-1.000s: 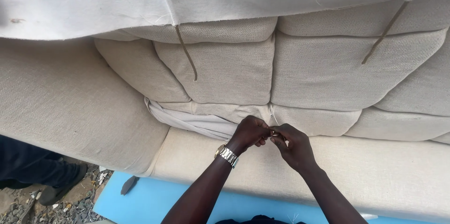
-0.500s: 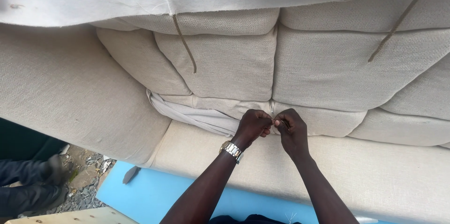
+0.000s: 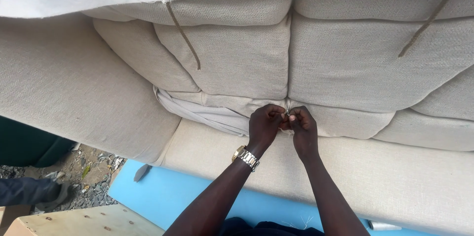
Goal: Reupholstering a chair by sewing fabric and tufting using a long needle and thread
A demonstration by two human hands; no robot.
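We see both hands pressed together at the deep seam where the tufted back cushions (image 3: 247, 58) of a beige sofa (image 3: 74, 83) meet the seat (image 3: 395, 181). The left hand (image 3: 264, 126), with a metal watch (image 3: 246, 157) on its wrist, is curled into a fist, fingers together; the right hand (image 3: 302, 130) touches it, fingers also bunched. Between the two hands a thin pale cord (image 3: 287, 110) shows, pinched at the seam, but we cannot make out which fingers grip it or how far it runs, since the hands hide it. Left of the hands a loose fold of cloth (image 3: 207, 115) slips out of the seam. Two brown strings (image 3: 183, 36) hang down the cushions; the right one is cut off at the top edge. Nearer us lies a blue foam sheet (image 3: 163, 191), partly hidden by the arms. A wooden board (image 3: 84, 221) sits at the near left.
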